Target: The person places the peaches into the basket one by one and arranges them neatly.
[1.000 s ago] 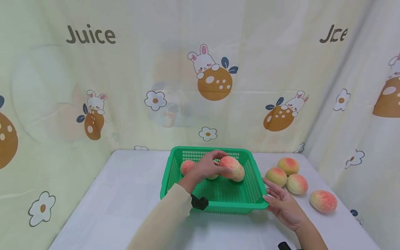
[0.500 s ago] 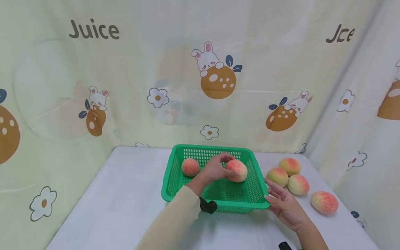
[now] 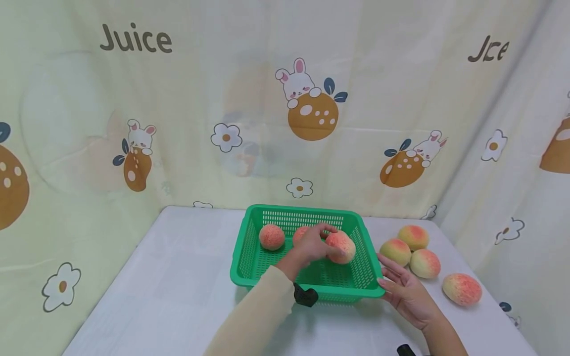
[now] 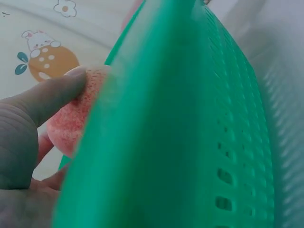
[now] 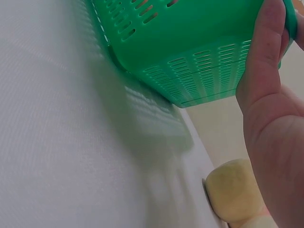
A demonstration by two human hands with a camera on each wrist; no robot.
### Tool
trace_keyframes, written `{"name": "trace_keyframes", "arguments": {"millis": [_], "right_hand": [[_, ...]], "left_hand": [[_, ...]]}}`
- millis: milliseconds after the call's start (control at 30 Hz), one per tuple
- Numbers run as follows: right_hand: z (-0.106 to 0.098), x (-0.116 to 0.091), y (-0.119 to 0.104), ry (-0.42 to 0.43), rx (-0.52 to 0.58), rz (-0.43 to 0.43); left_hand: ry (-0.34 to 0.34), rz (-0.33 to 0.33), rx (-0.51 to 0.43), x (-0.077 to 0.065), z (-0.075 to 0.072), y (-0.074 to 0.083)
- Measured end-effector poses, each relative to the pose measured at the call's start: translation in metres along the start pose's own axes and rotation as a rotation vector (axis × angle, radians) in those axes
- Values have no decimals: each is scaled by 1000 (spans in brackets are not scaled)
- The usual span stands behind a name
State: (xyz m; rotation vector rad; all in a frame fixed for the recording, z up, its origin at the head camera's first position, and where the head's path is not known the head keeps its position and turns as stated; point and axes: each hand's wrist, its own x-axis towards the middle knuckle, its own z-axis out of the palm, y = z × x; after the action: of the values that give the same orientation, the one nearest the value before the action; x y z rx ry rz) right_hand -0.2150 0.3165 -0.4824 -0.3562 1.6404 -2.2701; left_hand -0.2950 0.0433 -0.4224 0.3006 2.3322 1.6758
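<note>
A green plastic basket (image 3: 307,291) with slotted walls stands on the table. Inside it my left hand (image 3: 309,245) grips a pink-and-cream peach (image 3: 344,248) near the right end, thumb on the near side and fingers behind. In the left wrist view the thumb (image 4: 57,92) presses on this peach (image 4: 71,123), partly hidden by the basket rim (image 4: 118,118). A second peach (image 3: 271,237) sits at the basket's left, and a third peach (image 3: 300,234) shows partly behind my left hand. My right hand (image 3: 408,296) pinches the basket's front right corner at the rim.
Right of the basket, a yellow-and-red peach (image 3: 413,237), a yellowish peach (image 3: 395,252) and a paler peach (image 3: 425,263) lie clustered. A pinker peach (image 3: 462,289) lies apart, nearer the table's right edge. A printed curtain (image 3: 200,89) hangs behind the table.
My left hand has moved right and slightly nearer inside the basket with its peach. The peach behind that hand shows more than half a second ago. My right hand stays on the corner.
</note>
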Motion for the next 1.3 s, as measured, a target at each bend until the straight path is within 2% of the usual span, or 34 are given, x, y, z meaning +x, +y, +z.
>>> {"name": "trace_keyframes", "arguments": {"millis": [200, 367, 533, 633, 867, 1167, 1300], "right_hand": [[0, 0, 1, -9, 9, -6], [-1, 1, 2, -22, 17, -17], [-1, 2, 3, -27, 18, -29], [-1, 1, 3, -22, 17, -27], [-1, 1, 2, -27, 19, -22], [-2, 1, 2, -41, 30, -27], [-2, 2, 2, -31, 22, -22]], "left_hand": [[-17, -5, -54, -1, 2, -2], [-2, -18, -27, -1, 7, -2], [-77, -44, -9, -2, 8, -1], [-108, -38, 22, -2, 8, -2], [-168, -68, 176, -3, 5, -3], [-246, -114, 213, -10, 8, 3], [-261, -124, 240, -12, 12, 5]]}}
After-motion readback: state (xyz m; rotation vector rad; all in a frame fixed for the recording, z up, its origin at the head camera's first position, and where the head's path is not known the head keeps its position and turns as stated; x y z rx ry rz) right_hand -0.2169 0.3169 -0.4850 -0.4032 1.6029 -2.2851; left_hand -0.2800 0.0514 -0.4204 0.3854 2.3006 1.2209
